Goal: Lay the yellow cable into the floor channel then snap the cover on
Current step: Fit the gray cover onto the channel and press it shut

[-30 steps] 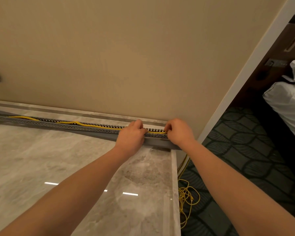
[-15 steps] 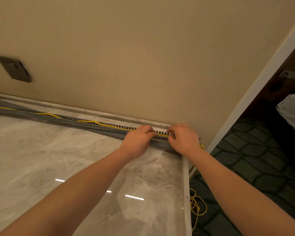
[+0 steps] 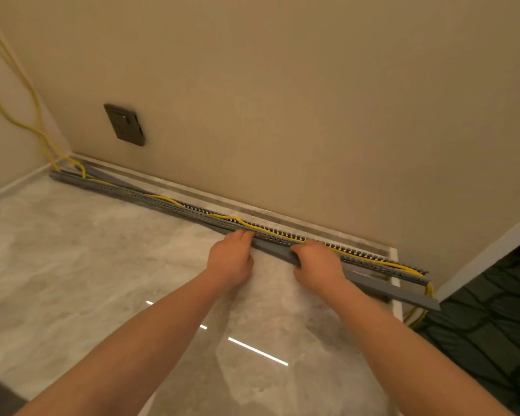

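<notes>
A grey slotted floor channel [image 3: 180,208] runs along the foot of the beige wall, from the left corner to the marble floor's right edge. The yellow cable [image 3: 372,257] lies inside it and bulges above the slots in two places left of my hands. A flat grey cover [image 3: 396,291] lies at an angle in front of the channel's right half, its right end past the marble edge. My left hand [image 3: 231,258] has its fingers curled on the cover where it meets the channel. My right hand [image 3: 315,262] grips the cover a little further right.
A dark wall plate [image 3: 124,124] sits low on the wall. More yellow cable climbs the left wall [image 3: 15,100] and hangs off the channel's right end onto dark patterned carpet [image 3: 487,334]. A white door frame [image 3: 481,255] stands at right. Glossy marble floor [image 3: 87,280] spreads in front.
My head has turned left and pulled back, showing the whole channel. Both hands have left the cable at the channel's right end, moved left, and now hold the grey cover.
</notes>
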A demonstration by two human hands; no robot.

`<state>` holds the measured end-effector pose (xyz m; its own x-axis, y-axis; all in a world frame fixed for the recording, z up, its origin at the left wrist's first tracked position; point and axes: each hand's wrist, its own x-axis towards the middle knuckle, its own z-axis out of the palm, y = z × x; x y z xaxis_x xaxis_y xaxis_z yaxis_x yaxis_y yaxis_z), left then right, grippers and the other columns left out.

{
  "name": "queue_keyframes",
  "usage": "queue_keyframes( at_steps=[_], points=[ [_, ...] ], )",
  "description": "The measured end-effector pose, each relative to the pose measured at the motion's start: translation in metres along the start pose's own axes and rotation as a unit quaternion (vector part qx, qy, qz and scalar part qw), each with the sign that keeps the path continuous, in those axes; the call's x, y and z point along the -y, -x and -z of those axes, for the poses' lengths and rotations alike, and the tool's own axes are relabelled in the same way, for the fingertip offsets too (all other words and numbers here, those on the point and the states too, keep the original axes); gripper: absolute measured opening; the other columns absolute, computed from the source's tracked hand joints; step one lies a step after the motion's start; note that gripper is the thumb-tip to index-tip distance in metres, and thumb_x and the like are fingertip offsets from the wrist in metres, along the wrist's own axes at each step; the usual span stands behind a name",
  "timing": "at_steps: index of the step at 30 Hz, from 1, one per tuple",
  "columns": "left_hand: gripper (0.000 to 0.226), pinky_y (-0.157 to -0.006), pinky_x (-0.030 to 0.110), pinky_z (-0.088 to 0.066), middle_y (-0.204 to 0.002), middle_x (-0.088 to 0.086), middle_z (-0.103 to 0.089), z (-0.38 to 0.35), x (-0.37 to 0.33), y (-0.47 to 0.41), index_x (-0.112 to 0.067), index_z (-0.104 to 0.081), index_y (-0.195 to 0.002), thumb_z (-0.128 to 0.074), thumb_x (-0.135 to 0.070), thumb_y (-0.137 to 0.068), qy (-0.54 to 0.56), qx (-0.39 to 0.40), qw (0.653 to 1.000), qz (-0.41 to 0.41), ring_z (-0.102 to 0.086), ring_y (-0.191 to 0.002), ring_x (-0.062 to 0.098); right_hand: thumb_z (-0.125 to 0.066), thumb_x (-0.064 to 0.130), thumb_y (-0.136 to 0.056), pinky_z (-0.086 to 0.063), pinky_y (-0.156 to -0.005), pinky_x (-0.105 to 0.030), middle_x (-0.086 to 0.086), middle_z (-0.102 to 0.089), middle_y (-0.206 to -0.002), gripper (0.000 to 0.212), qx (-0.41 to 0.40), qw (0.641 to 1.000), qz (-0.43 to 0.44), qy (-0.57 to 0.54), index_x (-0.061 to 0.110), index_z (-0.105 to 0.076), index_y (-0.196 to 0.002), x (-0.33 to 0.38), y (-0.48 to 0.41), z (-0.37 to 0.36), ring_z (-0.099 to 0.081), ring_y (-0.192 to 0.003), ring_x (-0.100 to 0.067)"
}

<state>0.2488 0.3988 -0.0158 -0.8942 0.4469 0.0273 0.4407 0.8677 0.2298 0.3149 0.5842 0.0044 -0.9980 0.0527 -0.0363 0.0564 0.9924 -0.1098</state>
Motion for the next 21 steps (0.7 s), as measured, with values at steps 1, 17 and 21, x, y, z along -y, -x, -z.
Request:
queue_keyframes(
  at_steps=[1,17,21],
  points=[
    [0.052,-0.093,0.040,-0.047,-0.134,0.003,-0.049,0.000,0.006,-0.002,-0.021,-0.039,-0.138,-0.048,-0.020,-0.087,0.006,0.003,1.000,0.000,-0.048,-0.123,0.025,-0.054,0.012,-0.080,-0.048,-0.072,-0.036,-0.007,-0.060,-0.104,0.025,0.004,1.000,-0.001,0.023,0.017,-0.063,-0.103,0.004,-0.004,0.000,-0.058,-0.099,-0.030],
    [0.037,-0.117,0.044,-0.020,-0.126,0.006,-0.053,0.014,0.062,-0.004,-0.019,-0.049,-0.125,-0.051,-0.024,-0.088,-0.151,0.026,0.987,-0.056,-0.044,-0.124,0.028,-0.048,-0.011,-0.071,-0.054,-0.078,-0.036,-0.004,-0.075,-0.089,0.030,0.418,0.892,-0.061,-0.162,0.010,-0.062,-0.087,0.033,-0.040,0.018,-0.070,-0.073,-0.017],
    [0.035,-0.105,0.038,-0.034,-0.119,0.006,-0.059,0.023,0.059,0.008,-0.018,-0.054,-0.112,-0.052,-0.033,-0.080,-0.108,0.044,0.991,-0.058,-0.048,-0.116,0.027,-0.045,-0.010,-0.075,-0.056,-0.087,-0.042,-0.013,-0.074,-0.092,0.036,0.522,0.840,-0.060,-0.133,0.005,-0.066,-0.100,0.041,-0.034,0.027,-0.071,-0.089,-0.027]
  ],
)
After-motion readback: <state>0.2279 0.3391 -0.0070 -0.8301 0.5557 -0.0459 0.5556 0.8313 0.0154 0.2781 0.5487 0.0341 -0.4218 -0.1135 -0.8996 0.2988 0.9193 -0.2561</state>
